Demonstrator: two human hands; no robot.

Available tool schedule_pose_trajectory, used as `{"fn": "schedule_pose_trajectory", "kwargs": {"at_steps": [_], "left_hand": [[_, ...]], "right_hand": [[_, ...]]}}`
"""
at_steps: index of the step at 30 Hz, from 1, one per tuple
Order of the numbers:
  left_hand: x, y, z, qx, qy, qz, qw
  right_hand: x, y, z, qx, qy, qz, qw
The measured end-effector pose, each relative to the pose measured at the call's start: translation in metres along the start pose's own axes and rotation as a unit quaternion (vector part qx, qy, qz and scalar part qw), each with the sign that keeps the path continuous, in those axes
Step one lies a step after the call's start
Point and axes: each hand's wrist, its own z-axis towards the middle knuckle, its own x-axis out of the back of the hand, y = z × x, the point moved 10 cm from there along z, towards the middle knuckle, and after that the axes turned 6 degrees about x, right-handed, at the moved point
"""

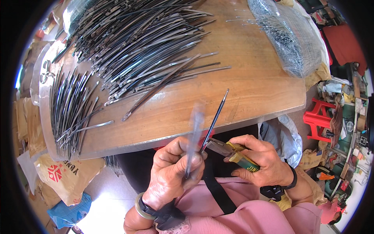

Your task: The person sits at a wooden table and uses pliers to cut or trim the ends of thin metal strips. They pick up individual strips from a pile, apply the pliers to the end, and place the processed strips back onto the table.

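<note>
Head view: one person worked seated or standing at a wooden worktop (253,93), forearms entering from the lower edge; the pink garment (245,210) filled the area below the hands.
Left hand: the left hand (171,165) was closed, thumb against fingers, gripping a thin dark rod (215,121) and a blurred strip (193,136).
Rod: slanted up and to the right from the left fingertips, its upper end over the worktop near the front edge.
Blurred strip: stood nearly upright just left of the rod; smeared, so its surface detail could not be read.
Right hand: the right hand (267,158) was wrapped around the green-and-yellow handles of the pliers (237,158).
Pliers: pointed left, nose just beside the lower part of the rod; could not tell whether the jaws pinched it.
Large pile: many dark metal strips (144,43) lay heaped across the upper left of the worktop.
Small pile: a narrower bunch of strips (72,111) lay left of it, near the left edge, with scissors (46,74) near its upper end.
Wrapped bundle: thin wires in clear plastic (288,43) lay at the upper right.
Right side: a red stool (321,117) stood beyond the worktop.
</note>
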Motion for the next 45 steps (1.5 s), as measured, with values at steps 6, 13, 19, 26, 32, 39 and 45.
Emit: {"fn": "schedule_pose_trajectory", "kwargs": {"at_steps": [6,13,19,26,32,39,45], "left_hand": [[-0.017,-0.025,-0.001,0.107,-0.091,-0.147,0.979],[-0.030,-0.042,0.003,0.142,-0.094,-0.173,0.970],[-0.017,-0.035,0.003,0.017,0.007,-0.049,0.999],[-0.013,-0.005,0.001,-0.023,0.071,0.085,0.994],[-0.015,0.031,-0.009,-0.108,0.083,0.248,0.959],[-0.013,0.035,-0.015,-0.112,0.097,0.294,0.944],[-0.008,0.036,-0.019,-0.132,0.099,0.311,0.936]], "right_hand": [[0.010,0.006,0.010,-0.038,0.068,0.138,0.987],[-0.001,0.011,0.019,-0.044,0.153,0.248,0.956],[-0.003,0.016,0.017,-0.059,0.185,0.239,0.952],[0.009,0.018,0.013,-0.074,0.181,0.150,0.969],[0.026,0.003,-0.008,-0.028,0.055,-0.029,0.998],[0.008,-0.007,-0.005,0.029,-0.001,-0.054,0.998],[-0.002,-0.018,0.002,0.092,-0.045,-0.138,0.985]]}}
